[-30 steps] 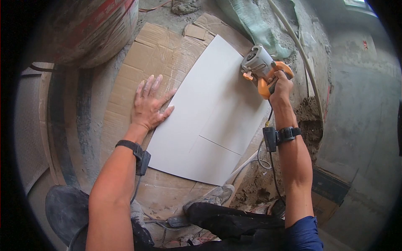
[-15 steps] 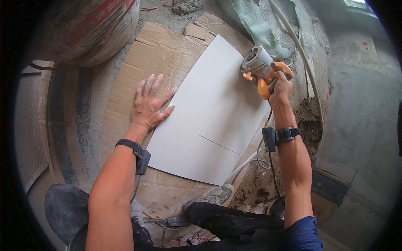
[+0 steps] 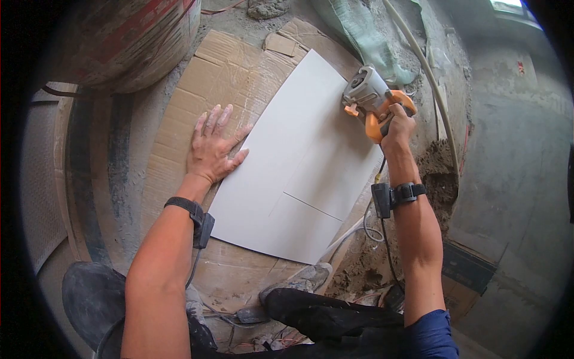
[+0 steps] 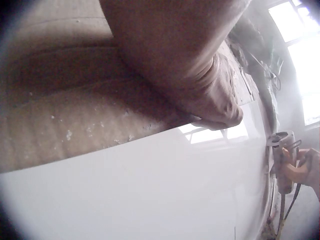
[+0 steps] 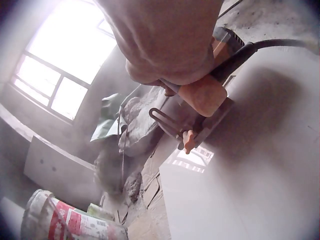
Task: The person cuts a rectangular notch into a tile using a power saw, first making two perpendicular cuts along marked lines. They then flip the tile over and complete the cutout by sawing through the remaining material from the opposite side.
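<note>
A large white tile (image 3: 263,179) lies on flattened cardboard, with a thin dark slit (image 3: 314,206) and a faint line running across its lower half. My left hand (image 3: 212,146) rests palm down with fingers spread at the tile's left edge, its thumb tip right at that edge; dust whitens the fingertips. With my right hand (image 3: 399,127) I grip the orange handle of a grey and orange power tile cutter (image 3: 369,88), set at the tile's upper right edge. The right wrist view shows the cutter's base plate (image 5: 215,122) on the tile; its blade is hidden.
Cardboard (image 3: 221,72) spreads beneath the tile. A big dirty bucket (image 3: 131,54) stands at upper left. A green sack (image 3: 365,36) and a pale hose (image 3: 424,54) lie beyond the cutter. Its cord (image 3: 388,239) runs down beside my right forearm, and my shoe (image 3: 308,278) is near the tile's bottom edge.
The cutter and my right hand have shifted very slightly left and down along the tile's right side. My left hand has stayed in place.
</note>
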{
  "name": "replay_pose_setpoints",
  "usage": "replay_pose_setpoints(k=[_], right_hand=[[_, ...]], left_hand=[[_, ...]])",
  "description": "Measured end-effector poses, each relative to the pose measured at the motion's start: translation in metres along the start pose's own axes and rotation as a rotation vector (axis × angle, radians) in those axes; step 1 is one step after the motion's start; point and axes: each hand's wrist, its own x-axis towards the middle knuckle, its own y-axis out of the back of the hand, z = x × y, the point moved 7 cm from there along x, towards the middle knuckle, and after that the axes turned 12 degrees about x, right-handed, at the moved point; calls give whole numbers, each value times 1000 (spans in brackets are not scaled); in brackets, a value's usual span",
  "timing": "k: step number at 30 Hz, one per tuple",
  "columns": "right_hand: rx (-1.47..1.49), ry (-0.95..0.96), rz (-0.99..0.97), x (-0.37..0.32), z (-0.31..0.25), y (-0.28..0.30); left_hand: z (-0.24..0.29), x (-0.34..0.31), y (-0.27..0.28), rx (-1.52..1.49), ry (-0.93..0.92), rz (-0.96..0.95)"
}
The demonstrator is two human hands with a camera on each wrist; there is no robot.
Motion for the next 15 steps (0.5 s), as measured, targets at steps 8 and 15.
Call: replay_pose_setpoints(k=[8,15], right_hand=[[7,-18,-30,-6,-1,1],[49,-36,-7,-9,0,-3]], left_hand=[[0,0,-1,19,-3,-3],[0,1,1,-3,5,-8]])
